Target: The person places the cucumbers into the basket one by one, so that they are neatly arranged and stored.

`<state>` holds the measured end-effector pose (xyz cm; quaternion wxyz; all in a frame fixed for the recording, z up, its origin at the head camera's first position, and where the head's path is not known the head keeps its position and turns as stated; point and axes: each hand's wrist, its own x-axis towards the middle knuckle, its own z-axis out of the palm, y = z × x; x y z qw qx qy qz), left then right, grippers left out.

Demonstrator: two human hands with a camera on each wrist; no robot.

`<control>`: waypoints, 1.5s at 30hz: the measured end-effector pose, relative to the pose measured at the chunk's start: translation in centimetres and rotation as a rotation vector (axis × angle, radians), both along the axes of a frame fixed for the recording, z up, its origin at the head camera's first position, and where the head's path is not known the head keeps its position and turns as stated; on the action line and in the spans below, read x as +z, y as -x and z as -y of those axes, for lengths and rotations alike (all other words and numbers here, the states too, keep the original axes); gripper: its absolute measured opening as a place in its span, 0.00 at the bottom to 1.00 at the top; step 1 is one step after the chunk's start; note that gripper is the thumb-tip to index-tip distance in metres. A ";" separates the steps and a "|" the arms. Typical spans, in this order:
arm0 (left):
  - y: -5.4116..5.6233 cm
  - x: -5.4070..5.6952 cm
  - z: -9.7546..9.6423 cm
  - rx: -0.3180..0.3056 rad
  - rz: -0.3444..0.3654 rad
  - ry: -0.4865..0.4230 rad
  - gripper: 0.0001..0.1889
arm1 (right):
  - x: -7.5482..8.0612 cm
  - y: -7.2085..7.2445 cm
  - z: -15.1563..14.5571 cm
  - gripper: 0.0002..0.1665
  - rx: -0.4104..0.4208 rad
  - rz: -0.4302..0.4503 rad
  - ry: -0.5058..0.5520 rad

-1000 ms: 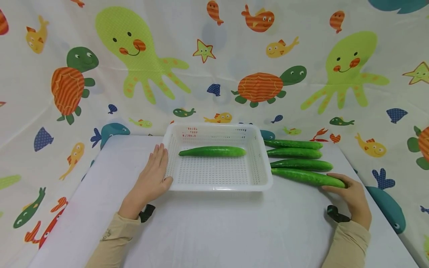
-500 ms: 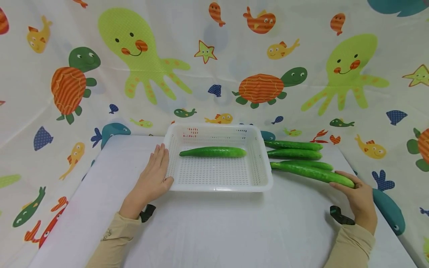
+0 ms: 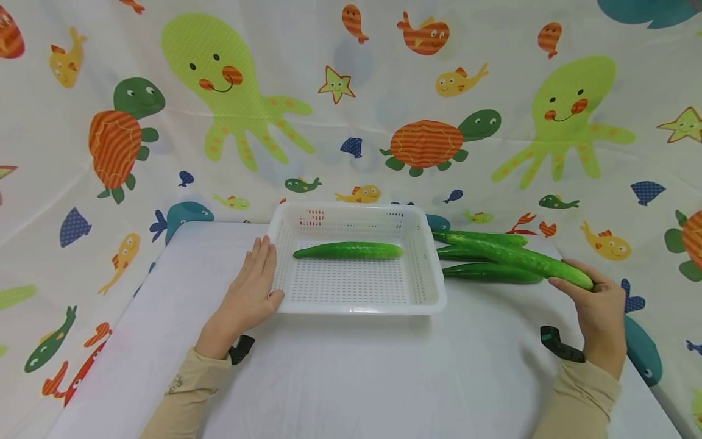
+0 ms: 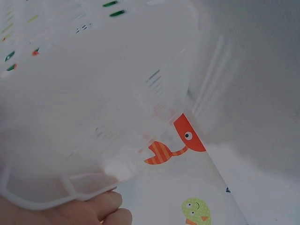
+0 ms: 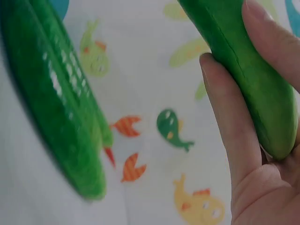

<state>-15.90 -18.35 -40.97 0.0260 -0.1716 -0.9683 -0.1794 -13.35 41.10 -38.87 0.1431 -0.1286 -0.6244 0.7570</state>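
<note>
In the head view my right hand (image 3: 600, 311) grips the near end of a green cucumber (image 3: 518, 256) raised at a slant above the others; the right wrist view shows thumb and fingers on either side of this cucumber (image 5: 248, 70). My left hand (image 3: 249, 289) rests with straight fingers against the left side of a white perforated plastic basket (image 3: 356, 308). Its fingers (image 4: 105, 204) touch the basket's rim in the left wrist view. One cucumber (image 3: 348, 250) lies crosswise inside the basket.
Several cucumbers (image 3: 490, 273) lie on the white tablecloth (image 3: 384, 372) right of the basket, partly under the lifted one. Behind the table hangs a curtain (image 3: 373, 110) printed with sea animals. Dark straps (image 3: 562, 346) sit on both wrists.
My right hand has lifted the nearest cucumber off the table, moving it up and slightly right, so it now crosses over the others. My left hand and the basket have stayed put.
</note>
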 end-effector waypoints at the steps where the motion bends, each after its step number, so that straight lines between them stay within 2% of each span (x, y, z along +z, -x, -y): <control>1: 0.0 0.0 0.0 0.000 0.000 -0.001 0.44 | 0.4 0.1 0.4 0.31 -0.005 -0.013 -0.002; 14: 0.0 0.0 0.0 0.001 0.007 -0.008 0.44 | 4.2 2.4 7.5 0.30 -0.060 -0.179 0.055; 18: -0.1 0.0 0.0 0.003 0.010 -0.010 0.44 | 5.8 3.9 10.2 0.30 0.019 -0.224 0.021; 24: 0.0 0.1 0.0 0.001 -0.008 -0.013 0.44 | 8.3 7.0 14.5 0.31 0.109 -0.239 -0.171; 28: 0.0 0.1 -0.1 -0.003 -0.017 -0.018 0.44 | 9.1 9.3 17.4 0.30 0.199 -0.251 -0.210; 31: -0.1 0.1 0.0 -0.005 -0.022 -0.021 0.44 | 8.9 11.1 19.5 0.30 0.247 -0.233 -0.225; 35: 0.0 0.0 0.0 -0.008 -0.030 -0.034 0.44 | 7.8 13.2 22.1 0.31 0.285 -0.161 -0.252; 39: 0.0 0.0 -0.1 -0.006 -0.032 -0.037 0.44 | 6.1 14.5 24.1 0.33 0.322 -0.067 -0.279; 45: 0.0 0.0 0.0 -0.009 -0.025 -0.044 0.44 | 3.1 15.8 26.1 0.32 0.362 0.085 -0.317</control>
